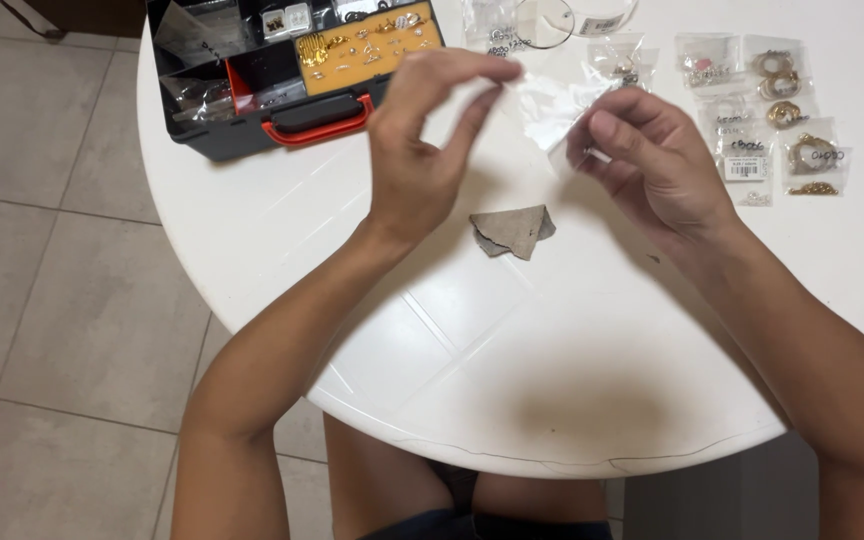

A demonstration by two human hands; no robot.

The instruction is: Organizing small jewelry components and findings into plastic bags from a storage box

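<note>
Above the round white table [352, 260], we pinch a small clear plastic bag [544, 108] between our left hand [422, 140] and right hand [652, 150], both closed on it, over a grey cloth scrap [514, 230].

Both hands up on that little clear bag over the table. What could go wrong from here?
1. The left hand and right hand hold the small clear bag in the air; anything inside could drop and roll off the round white table.
2. The open black organizer case overhangs the table edge; a bump might tip it.
3. Loose jewelry packets lie close to the right forearm and could be swept aside.
</note>
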